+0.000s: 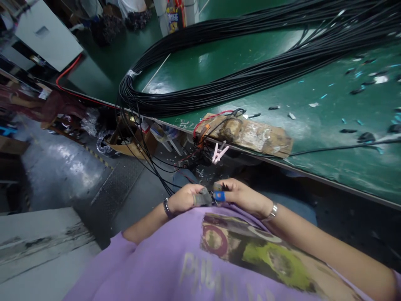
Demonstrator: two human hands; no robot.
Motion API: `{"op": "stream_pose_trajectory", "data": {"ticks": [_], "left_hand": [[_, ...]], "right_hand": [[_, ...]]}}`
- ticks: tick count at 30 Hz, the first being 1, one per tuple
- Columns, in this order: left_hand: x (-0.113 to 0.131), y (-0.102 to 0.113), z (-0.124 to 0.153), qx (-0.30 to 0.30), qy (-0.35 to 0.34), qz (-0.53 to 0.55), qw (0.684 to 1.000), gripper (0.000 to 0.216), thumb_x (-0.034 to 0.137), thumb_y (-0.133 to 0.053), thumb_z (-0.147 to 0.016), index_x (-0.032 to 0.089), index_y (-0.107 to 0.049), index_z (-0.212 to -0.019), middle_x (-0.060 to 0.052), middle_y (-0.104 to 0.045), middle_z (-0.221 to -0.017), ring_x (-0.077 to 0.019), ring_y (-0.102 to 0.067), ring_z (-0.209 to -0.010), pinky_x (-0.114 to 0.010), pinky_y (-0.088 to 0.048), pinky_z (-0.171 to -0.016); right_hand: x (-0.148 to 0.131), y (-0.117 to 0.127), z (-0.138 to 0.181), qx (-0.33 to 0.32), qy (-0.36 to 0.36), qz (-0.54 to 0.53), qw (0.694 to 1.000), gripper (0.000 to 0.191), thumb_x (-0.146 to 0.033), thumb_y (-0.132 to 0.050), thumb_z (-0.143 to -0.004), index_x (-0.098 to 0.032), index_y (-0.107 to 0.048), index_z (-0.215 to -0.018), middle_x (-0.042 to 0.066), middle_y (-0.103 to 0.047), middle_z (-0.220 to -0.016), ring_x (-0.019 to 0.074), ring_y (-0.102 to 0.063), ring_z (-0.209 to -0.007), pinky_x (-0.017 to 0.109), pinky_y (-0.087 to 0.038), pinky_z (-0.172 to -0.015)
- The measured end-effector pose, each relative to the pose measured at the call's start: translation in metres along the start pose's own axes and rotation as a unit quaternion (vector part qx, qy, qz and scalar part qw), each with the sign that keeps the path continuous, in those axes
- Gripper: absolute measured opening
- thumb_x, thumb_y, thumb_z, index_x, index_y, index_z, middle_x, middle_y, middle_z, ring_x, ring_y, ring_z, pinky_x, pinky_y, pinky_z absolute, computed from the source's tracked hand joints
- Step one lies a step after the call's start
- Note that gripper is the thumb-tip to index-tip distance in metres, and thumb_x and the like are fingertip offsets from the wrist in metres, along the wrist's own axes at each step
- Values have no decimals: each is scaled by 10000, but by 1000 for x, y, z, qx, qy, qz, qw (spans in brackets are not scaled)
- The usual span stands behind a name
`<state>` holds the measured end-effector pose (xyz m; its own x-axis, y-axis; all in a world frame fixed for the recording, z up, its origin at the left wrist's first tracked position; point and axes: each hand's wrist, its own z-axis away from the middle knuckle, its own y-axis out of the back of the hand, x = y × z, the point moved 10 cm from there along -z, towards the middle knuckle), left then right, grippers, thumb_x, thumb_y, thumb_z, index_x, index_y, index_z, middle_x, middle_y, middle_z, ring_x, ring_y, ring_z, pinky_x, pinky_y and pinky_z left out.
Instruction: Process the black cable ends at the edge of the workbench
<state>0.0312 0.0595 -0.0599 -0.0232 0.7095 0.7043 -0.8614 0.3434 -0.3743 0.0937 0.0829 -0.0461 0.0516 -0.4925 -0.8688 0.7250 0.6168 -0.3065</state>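
Close in front of my purple shirt, my left hand (189,196) and my right hand (236,195) meet with bent, pinching fingers. Grey covers wrap some fingertips, and a blue band circles one finger of my right hand. Thin black cables (150,161) drop from the coil at the table edge and reach my left hand, which grips them. A small dark piece shows between the two hands, but the fingers hide most of it. Beyond my hands, a pale pink clip (219,153) hangs at the table edge beside red and orange wires (202,133).
A large coil of black cable (200,94) lies across the green table (247,52). Tape-covered cardboard (260,136) sits at its edge, with cable scraps (357,90) to the right. Left below stand a cardboard box (133,148) and a white surface (46,246). Another person is partly visible at the far left.
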Motion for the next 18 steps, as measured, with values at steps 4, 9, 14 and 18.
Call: {"op": "stream_pose_trajectory", "data": {"ticks": [4, 9, 14, 18], "left_hand": [[0, 13, 5, 50, -1, -22, 999, 424, 420, -806, -489, 118, -521, -573, 59, -454, -491, -31, -348, -445, -187, -246, -458], [3, 27, 14, 99, 8, -32, 995, 437, 473, -751, -547, 152, -455, -535, 94, -334, -366, -12, -202, -345, -198, -95, -386], [3, 15, 12, 69, 17, -3, 997, 457, 496, -758, -517, 154, -456, -527, 99, -319, -350, -9, -186, -332, -201, -92, -374], [-4, 8, 9, 43, 25, 5, 999, 452, 443, -798, -482, 138, -470, -544, 84, -391, -418, -15, -284, -375, -186, -188, -403]], "right_hand": [[15, 55, 1, 187, 6, 3, 982, 379, -511, -724, -552, -179, -540, -574, -41, -523, -517, 98, -456, -494, 243, -389, -516], [22, 71, 14, 226, -12, 16, 974, 392, -540, -713, -573, -181, -576, -650, -10, -584, -599, 111, -482, -524, 258, -417, -526], [-4, 25, 12, 102, 28, 48, 993, 368, -513, -696, -632, -163, -617, -709, 11, -622, -704, 138, -534, -661, 284, -449, -655], [-13, 10, 4, 63, 47, 96, 992, 365, -522, -660, -660, -166, -583, -640, -13, -562, -623, 117, -484, -600, 260, -416, -594]]}}
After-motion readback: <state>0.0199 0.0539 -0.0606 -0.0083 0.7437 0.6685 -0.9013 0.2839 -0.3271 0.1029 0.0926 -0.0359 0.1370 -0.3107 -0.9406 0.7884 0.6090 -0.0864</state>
